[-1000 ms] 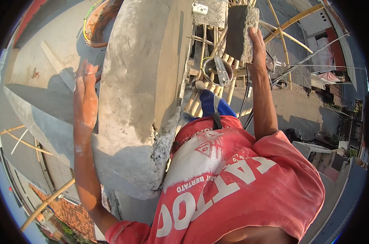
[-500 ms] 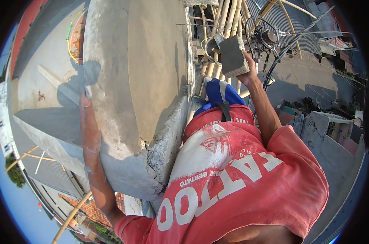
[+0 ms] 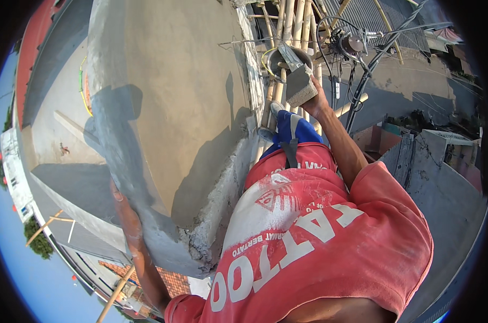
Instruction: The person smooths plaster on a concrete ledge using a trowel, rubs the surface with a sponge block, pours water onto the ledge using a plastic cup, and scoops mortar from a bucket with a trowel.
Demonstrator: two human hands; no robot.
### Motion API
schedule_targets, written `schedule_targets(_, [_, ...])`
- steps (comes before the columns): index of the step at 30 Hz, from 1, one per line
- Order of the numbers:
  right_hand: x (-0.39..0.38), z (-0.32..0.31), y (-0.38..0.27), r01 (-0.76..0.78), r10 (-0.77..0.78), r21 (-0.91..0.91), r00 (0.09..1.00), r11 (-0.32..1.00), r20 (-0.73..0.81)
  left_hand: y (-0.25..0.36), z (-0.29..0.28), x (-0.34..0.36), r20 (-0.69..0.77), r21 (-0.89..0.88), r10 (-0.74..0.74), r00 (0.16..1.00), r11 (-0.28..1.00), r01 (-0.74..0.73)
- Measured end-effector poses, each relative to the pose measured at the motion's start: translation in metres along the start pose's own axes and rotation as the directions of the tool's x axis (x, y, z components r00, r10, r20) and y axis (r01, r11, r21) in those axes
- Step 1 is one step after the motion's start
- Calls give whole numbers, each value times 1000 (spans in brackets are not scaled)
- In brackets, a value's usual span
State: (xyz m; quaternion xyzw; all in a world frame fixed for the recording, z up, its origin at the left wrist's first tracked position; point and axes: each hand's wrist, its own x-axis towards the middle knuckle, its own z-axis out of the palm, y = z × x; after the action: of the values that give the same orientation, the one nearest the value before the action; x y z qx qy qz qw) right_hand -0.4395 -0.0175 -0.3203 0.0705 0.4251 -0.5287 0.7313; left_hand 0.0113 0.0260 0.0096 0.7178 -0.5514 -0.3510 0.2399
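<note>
My left hand (image 3: 125,212) lies along the outer edge of the plastered concrete ledge (image 3: 168,107), fingers stretched and partly in shadow. My right hand (image 3: 317,97) grips a grey block (image 3: 300,86) with a dark flat face and rough, pale sides. Beyond it a bucket (image 3: 276,61) holds a long metal tool (image 3: 291,55). The ledge has a rough, broken edge (image 3: 206,239) beside my red shirt.
Bamboo poles (image 3: 287,21) form scaffolding under my feet (image 3: 276,109). A pole-mounted fitting with cables (image 3: 351,46) is at the right, above a lower roof and walls (image 3: 432,172). On the left are a concrete slab (image 3: 66,140) and tiled roofs (image 3: 174,282).
The block in my right hand has moved down, nearer the bucket and my legs. My left hand has slid back along the ledge toward my body. The view has shifted.
</note>
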Motion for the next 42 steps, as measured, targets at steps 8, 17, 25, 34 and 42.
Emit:
schedule_targets(8, [71, -56, 5, -218, 226, 65, 886, 974, -404, 10, 4, 1, -86, 54, -12, 996, 998, 16])
schedule_targets(17, [2, 119, -94, 193, -196, 44, 924, 980, 329, 56, 11, -1, -109, 53, 38, 993, 998, -33])
schedule_targets(25, [-86, 522, -140, 910, 149, -317, 286, 268, 947, 31, 3, -11, -68, -47, 88, 994, 995, -91])
schedule_targets(34, [37, 639, 118, 680, 857, 550, 495, -485, 144, -2, -22, -16, -398, 323, -131, 908, 906, 272])
schedule_targets(42, [74, 623, 145, 557, 876, 771, 482, -309, 3, 0, -33, -2, -119, 438, -407, 906, 797, 416])
